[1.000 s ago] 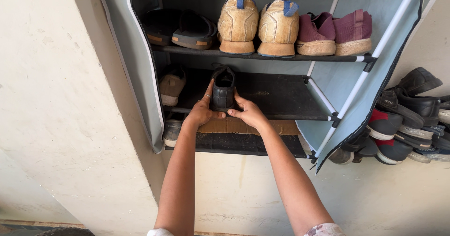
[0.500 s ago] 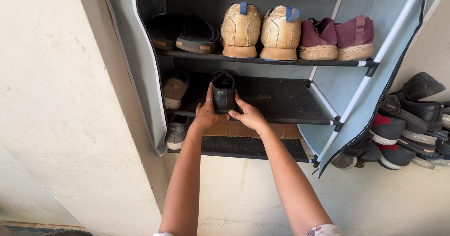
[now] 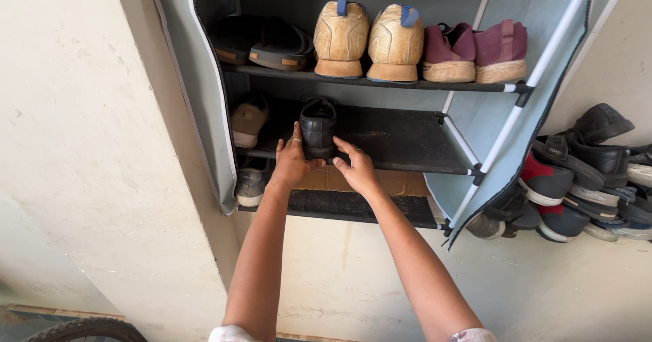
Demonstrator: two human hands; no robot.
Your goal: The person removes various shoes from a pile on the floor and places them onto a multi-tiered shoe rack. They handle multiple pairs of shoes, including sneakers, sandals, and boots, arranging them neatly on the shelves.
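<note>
A left hand (image 3: 293, 162) and right hand (image 3: 356, 169), fingers loosely spread, flank the heel of a stiff, light-looking black shoe (image 3: 318, 126) standing on the rack's middle shelf (image 3: 401, 141).

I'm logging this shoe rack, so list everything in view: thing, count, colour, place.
black shoe: one, black, middle shelf, heel toward the camera
beige shoe: one, beige, middle shelf, far left
grey shoe: one, grey, bottom shelf, far left
sandals: two, dark with tan trim, top shelf, left
tan sneakers: two, tan with blue heel tabs, top shelf, centre
maroon shoes: two, maroon with pale soles, top shelf, right
shoe rack: one, dark shelves, white poles, grey-blue fabric cover
shoe pile: several, mostly black, some red and white, right of the rack
tyre: one, black, bottom left corner
left hand: one, ringed, touching the black shoe's left side
right hand: one, ringed, fingers spread beside the heel
</note>
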